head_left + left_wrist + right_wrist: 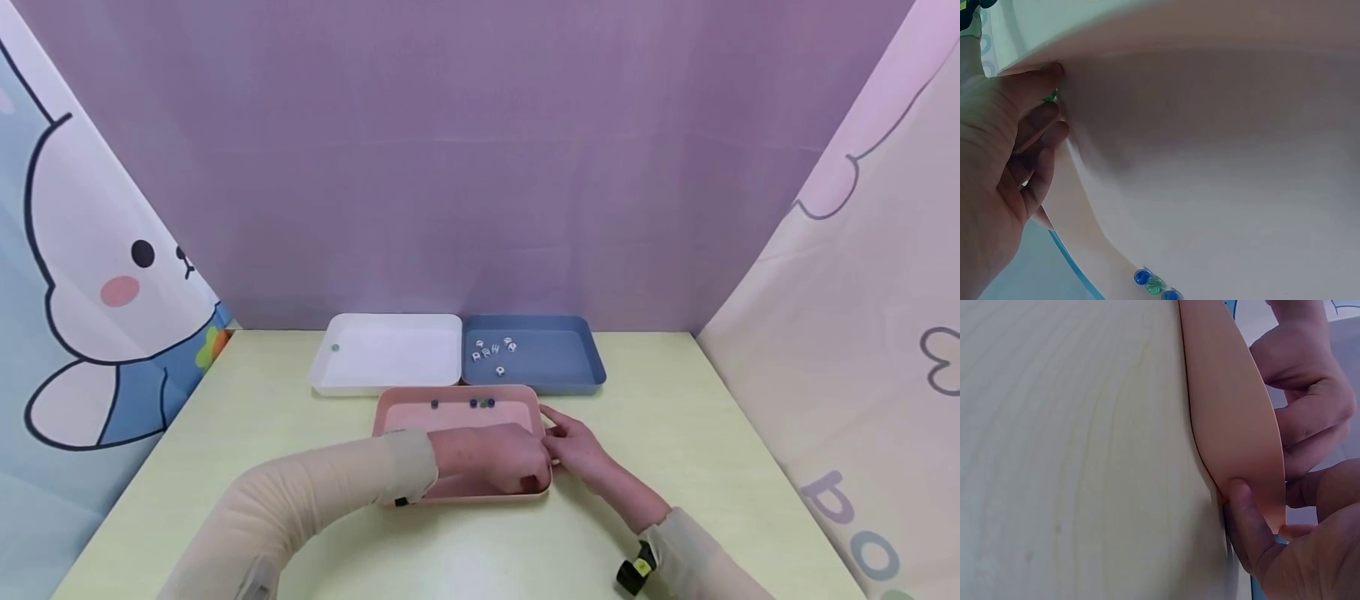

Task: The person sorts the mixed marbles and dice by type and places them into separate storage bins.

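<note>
Two hands: the left hand [506, 458] reaches inside the pink tray [401, 417] at its right end; the right hand [581, 450] is just right of it, at the outer wall.
Left grip: fingers curled, apparently pinching a green marble [1051, 95] at the tips.
Right grip: steadies the tray, a finger pressed on the wall's outer face and another inside the rim.
Marble and nearer hand: the green marble is at the left fingertips, so the left is nearer; being round, it offers no long axis.
Tray's long axis: side to side, roughly along the left forearm.
Row of three marbles [483, 403]: beyond the left grip, by the far wall; a single marble [434, 404] lies farther left.
White tray [397, 354]: beyond the left grip and leftward.
Blue tray [555, 354]: beyond the grip, holding dice [500, 372].
Left wrist view alone: the pinched green.
Right wrist view alone: the wall's outer face.
Head view alone: the dice.
</note>
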Demonstrator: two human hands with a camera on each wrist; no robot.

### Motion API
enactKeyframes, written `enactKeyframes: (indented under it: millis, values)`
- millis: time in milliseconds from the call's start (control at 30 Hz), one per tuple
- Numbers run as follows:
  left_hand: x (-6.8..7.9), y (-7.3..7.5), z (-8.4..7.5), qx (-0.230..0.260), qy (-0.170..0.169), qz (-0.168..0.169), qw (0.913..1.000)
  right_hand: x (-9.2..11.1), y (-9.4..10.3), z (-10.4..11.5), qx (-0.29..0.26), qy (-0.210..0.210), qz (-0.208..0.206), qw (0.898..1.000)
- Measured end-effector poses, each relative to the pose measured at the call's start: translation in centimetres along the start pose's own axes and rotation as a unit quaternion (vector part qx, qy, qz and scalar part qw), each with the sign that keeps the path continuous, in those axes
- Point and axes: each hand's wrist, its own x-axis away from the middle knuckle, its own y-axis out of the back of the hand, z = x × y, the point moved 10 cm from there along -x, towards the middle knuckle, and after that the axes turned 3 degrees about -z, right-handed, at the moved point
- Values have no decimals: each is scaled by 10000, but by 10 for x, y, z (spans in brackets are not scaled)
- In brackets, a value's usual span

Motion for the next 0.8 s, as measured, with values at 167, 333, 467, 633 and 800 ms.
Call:
enactKeyframes:
  millis: [167, 333, 467, 633, 800]
  values:
    - [1, -1, -1, -82, -81, -86, 9999, -1, -1, -1, -25, 24, 77, 10000]
    - [1, 0, -2, -109, -135, -109, 9998, -2, -1, -3, -34, -3, 60, 10000]
    - [3, 2, -1, 43, -128, -125, 9998, -3, -1, -6, -58, -45, 95, 9999]
    - [9, 9, 7, 205, 191, -235, 9993, -3, -3, -7, -126, -21, 227, 9997]
    - [18, 14, 22, 431, 649, -290, 9965, -2, -4, -5, -151, 92, 366, 9992]
